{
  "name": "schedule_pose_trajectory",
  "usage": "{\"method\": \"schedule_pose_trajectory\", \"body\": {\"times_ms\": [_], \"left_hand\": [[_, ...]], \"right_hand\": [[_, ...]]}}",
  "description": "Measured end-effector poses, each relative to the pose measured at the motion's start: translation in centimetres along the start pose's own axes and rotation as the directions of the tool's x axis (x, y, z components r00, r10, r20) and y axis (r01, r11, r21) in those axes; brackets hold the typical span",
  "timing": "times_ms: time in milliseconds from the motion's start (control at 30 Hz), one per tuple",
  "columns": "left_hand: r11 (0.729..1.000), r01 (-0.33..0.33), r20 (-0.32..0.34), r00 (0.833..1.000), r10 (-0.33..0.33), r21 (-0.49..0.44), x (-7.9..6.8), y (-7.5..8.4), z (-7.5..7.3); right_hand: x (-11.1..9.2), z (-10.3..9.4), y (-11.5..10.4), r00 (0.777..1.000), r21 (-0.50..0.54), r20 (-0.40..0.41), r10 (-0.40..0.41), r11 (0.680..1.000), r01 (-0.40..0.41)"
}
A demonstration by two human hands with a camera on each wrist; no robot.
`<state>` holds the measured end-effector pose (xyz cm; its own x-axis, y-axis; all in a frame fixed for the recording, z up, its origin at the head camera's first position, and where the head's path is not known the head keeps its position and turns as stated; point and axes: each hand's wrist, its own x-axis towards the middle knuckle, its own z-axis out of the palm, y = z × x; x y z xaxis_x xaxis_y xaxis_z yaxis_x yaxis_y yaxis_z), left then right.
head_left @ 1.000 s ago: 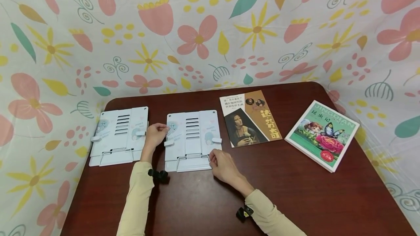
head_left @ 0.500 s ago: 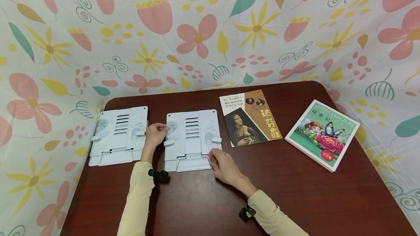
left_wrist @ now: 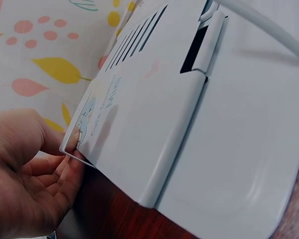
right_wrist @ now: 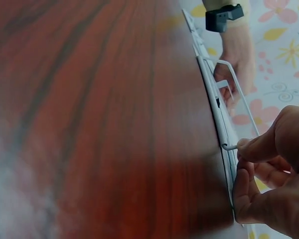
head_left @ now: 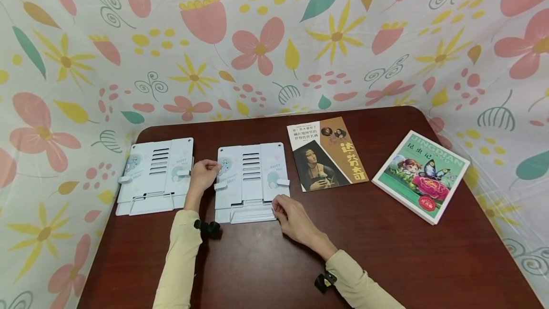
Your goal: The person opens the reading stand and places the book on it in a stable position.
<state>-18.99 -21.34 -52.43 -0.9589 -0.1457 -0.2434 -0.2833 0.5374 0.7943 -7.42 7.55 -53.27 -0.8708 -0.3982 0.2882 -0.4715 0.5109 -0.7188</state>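
A white book stand with pale blue prints, slots and a wire rest lies flat on the table. My left hand pinches its left edge; in the left wrist view the thumb presses the printed face and the fingers curl beneath. At the lower right corner, my right hand grips the same stand. The right wrist view has the thumb at the end of the bent wire rest and the fingers against the stand's edge. Small white page clips stick out on both sides.
A second white book stand of the same kind lies to the left, close beside my left hand. Right of the stands are a thin booklet with a portrait and a thick green book. Floral cloth hangs behind the brown table.
Both hands keep their hold on the stand, which stays in place. My right wrist and sleeve have shifted slightly to the right.
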Motion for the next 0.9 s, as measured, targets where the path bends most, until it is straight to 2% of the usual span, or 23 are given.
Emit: {"method": "schedule_pose_trajectory", "body": {"times_ms": [300,433,533,600,667,733,767,900], "left_hand": [[1.0,0.012,-0.007,1.0,-0.012,-0.002,0.1,-0.1,0.1],[1.0,0.002,-0.018,1.0,-0.003,-0.017,0.1,-0.1,0.1],[1.0,-0.008,-0.023,1.0,0.008,-0.029,0.0,-0.1,0.0],[0.999,-0.011,-0.038,0.999,0.01,-0.035,-0.2,-0.3,-0.1],[0.999,-0.013,-0.055,0.998,0.011,-0.038,-0.3,-0.4,0.1],[0.999,-0.011,-0.078,0.997,0.008,-0.036,-0.4,-0.5,0.2],[0.999,-0.01,-0.086,0.996,0.007,-0.032,-0.4,-0.6,0.3],[1.0,-0.023,-0.086,0.996,0.021,-0.015,-0.3,-0.3,0.6]], "right_hand": [[-0.1,-0.1,0.0,1.0,0.042,0.006,0.031,0.999,-0.031],[0.5,-1.1,0.3,0.991,0.114,0.087,0.103,0.987,-0.113],[2.0,-2.3,1.4,0.97,0.208,0.108,0.219,0.949,-0.237],[3.3,-3.1,2.4,0.947,0.261,0.054,0.317,0.911,-0.32],[4.5,-4.0,3.5,0.91,0.287,-0.017,0.414,0.874,-0.392],[5.6,-4.6,4.4,0.876,0.268,-0.044,0.481,0.85,-0.453],[6.1,-4.8,4.8,0.867,0.243,-0.03,0.497,0.845,-0.476],[7.7,-5.2,5.6,0.866,0.082,0.053,0.497,0.862,-0.499]]}}
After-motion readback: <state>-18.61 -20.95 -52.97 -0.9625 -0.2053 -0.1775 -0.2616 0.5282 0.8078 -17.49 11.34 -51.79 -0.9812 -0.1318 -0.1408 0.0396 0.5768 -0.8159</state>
